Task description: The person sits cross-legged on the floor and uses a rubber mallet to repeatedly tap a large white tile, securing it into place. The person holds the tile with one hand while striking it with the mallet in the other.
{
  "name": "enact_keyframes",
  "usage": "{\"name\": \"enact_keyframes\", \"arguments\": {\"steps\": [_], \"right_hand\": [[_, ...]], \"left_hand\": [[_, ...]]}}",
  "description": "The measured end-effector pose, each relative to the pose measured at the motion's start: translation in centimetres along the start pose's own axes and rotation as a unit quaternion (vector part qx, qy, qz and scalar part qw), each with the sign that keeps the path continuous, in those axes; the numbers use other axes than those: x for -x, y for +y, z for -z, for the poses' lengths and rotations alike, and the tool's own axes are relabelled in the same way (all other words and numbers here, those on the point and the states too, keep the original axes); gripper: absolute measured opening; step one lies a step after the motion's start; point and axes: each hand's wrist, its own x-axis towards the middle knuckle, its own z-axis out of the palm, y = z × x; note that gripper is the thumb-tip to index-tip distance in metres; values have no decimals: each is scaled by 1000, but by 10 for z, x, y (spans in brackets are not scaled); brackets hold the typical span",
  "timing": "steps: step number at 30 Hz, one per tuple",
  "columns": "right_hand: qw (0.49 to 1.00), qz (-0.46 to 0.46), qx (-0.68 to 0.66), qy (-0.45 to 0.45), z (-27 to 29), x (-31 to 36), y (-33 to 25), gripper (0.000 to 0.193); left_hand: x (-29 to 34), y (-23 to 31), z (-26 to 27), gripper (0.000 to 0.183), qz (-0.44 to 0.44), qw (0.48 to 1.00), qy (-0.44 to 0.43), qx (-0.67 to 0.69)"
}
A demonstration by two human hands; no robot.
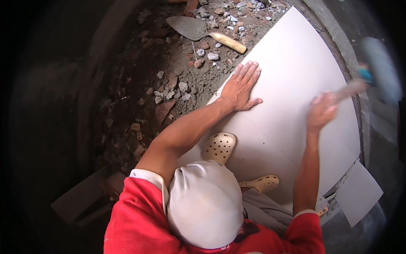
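Pale grey cylindrical mallet head, upper right: blurred | right hand, right of centre: blurred | red fabric shirt, lower edge: cut off

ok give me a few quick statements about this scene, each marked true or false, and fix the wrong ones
1. The trowel lies on the rubble. True.
2. The left hand grips the trowel. False: it is spread flat on the white tile.
3. The right hand holds a mallet. True.
4. The clogs have holes. True.
5. The cap is black. False: it is pale grey.
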Motion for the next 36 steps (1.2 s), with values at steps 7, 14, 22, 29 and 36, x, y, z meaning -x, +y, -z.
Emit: {"name": "enact_keyframes", "arguments": {"steps": [7,14,22,29,36], "right_hand": [[971,-119,69,-194,12,7,4,48],[983,-146,-25,-109,7,30,32,47],[963,-151,9,-223,50,18,23,43],[925,85,273,-251,47,75,42,37],[953,-199,-23,-226,84,25,36,37]], "left_hand": [[-10,-2,2,103,7,999,-33,-32],[-9,-3,-4,102,1,1000,-1,-11],[0,3,-2,103,10,1000,-19,-18],[49,11,-2,114,0,999,-51,4],[44,9,-4,114,4,999,-47,-10]]}}
